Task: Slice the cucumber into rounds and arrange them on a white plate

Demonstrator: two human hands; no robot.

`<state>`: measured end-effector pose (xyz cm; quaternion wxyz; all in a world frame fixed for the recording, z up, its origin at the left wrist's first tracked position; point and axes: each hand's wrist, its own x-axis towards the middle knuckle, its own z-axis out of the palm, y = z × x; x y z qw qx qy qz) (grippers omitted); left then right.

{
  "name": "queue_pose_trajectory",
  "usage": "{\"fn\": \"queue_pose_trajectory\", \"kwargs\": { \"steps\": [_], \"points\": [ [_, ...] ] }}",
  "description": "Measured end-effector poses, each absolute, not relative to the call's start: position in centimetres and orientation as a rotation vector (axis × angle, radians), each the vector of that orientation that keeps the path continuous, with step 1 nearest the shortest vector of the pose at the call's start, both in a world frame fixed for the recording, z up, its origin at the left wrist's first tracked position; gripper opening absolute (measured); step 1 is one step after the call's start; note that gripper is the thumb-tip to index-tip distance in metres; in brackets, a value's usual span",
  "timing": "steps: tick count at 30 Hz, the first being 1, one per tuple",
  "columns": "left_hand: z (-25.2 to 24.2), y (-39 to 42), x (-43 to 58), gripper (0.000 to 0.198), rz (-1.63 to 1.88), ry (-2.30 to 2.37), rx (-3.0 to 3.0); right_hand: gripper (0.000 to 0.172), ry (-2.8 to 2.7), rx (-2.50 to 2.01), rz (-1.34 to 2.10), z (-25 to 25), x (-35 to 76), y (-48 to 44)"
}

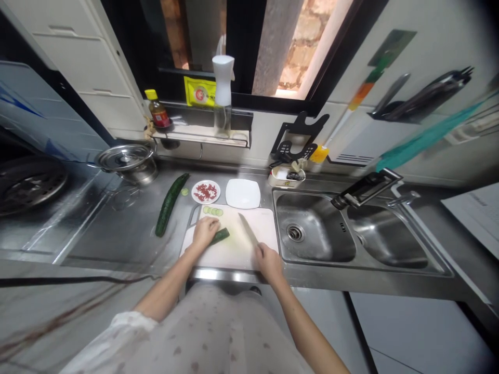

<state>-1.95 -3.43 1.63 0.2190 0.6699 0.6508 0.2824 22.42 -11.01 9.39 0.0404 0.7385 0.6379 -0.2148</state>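
My right hand (268, 262) grips the handle of a kitchen knife (248, 229), whose blade points up and to the left over the white cutting board (253, 254). On the board's left side, my left hand (206, 232) has its fingers drawn together. Beside and partly beneath that hand lies a cut cucumber piece (221, 235); what the fingertips pinch, if anything, is hidden. Several thin cucumber slices (213, 211) rest in a row near the board's top left corner. A whole cucumber (170, 205) lies on the counter to the left, with a cut cucumber end (184, 191) near it.
Behind the board stand a small plate of chopped red pieces (206, 192) and a white square plate (243, 194). A double steel sink (315, 226) borders the board on the right. A lidded steel pot (130, 163) stands at the back left, under a shelf (202, 136) with bottles.
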Motion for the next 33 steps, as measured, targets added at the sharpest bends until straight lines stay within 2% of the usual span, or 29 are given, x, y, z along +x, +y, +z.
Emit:
{"fn": "queue_pose_trajectory", "kwargs": {
  "steps": [10,20,33],
  "points": [
    [2.0,-6.5,-1.1,0.026,0.77,1.595,2.113,0.034,2.083,2.007,-0.699,9.7,19.4,-9.3],
    [0.1,-6.5,-1.1,0.025,0.807,1.519,2.244,0.031,2.124,1.951,-0.683,9.8,17.7,-9.0],
    [-0.1,-6.6,-1.0,0.025,0.822,1.504,2.268,0.033,2.146,1.922,-0.671,9.9,17.2,-9.3]
  ]
}}
